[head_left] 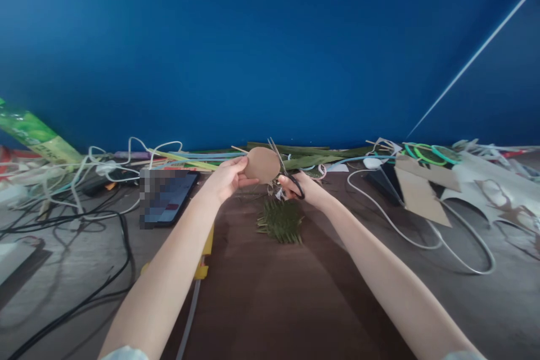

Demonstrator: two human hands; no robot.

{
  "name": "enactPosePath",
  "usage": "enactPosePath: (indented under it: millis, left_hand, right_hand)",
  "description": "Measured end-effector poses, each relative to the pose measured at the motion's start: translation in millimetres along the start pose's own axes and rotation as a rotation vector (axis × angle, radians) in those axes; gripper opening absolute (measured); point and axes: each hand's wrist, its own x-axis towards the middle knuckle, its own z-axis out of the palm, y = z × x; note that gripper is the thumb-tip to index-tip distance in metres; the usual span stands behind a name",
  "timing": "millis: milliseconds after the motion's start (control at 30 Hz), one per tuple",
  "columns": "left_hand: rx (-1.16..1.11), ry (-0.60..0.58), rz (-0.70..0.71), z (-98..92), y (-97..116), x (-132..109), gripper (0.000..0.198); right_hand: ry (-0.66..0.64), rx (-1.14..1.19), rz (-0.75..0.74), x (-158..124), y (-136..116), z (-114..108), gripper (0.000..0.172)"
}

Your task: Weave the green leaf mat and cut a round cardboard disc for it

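Observation:
Between thumb and fingers my left hand [230, 179] grips a rounded piece of brown cardboard [262, 165] by its left edge. My right hand [306, 187] is closed on scissors [276, 152] with dark handles, and the blades point up and away beside the cardboard's right edge. Whether the blades touch the cardboard I cannot tell. Below both hands a woven mat of green leaf strips [280, 221] lies on the brown table [270, 292].
Long green leaves [312, 154] lie along the blue wall. A phone-like dark device [177, 197], tangled white cables [84, 180] and black cables [126, 236] are on the left. Cardboard scraps [422, 191], colored rings [430, 153] and a white cable [400, 234] are on the right.

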Motion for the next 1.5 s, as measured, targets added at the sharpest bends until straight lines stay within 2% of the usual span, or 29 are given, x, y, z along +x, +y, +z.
enactPosePath:
  millis: [367,700,967,1167,1367,1500]
  left_hand:
    - [0.139,-0.032,0.139,0.5,-3.7,-4.1,0.021]
    - [0.190,-0.016,0.139,0.7,-4.3,-3.1,0.024]
    - [0.219,-0.011,0.146,-2.4,-3.9,-0.9,0.024]
    - [0.248,0.023,0.135,-2.3,-1.8,-2.3,0.022]
    - [0.217,0.035,0.131,-1.7,-0.5,-3.4,0.021]
    - [0.204,0.035,0.127,-3.9,2.4,-3.9,0.022]
  right_hand:
    - [-0.065,0.002,0.042,-1.1,6.9,-1.4,0.066]
    - [0.001,-0.029,0.018,1.3,6.7,1.7,0.067]
    - [0.017,-0.101,0.017,3.6,19.6,1.2,0.064]
    - [-0.016,-0.142,0.053,0.2,14.4,-0.3,0.058]
    - [-0.047,-0.142,0.006,-3.3,6.7,-1.4,0.054]
    - [-0.114,-0.112,0.094,-3.9,9.2,-7.2,0.057]
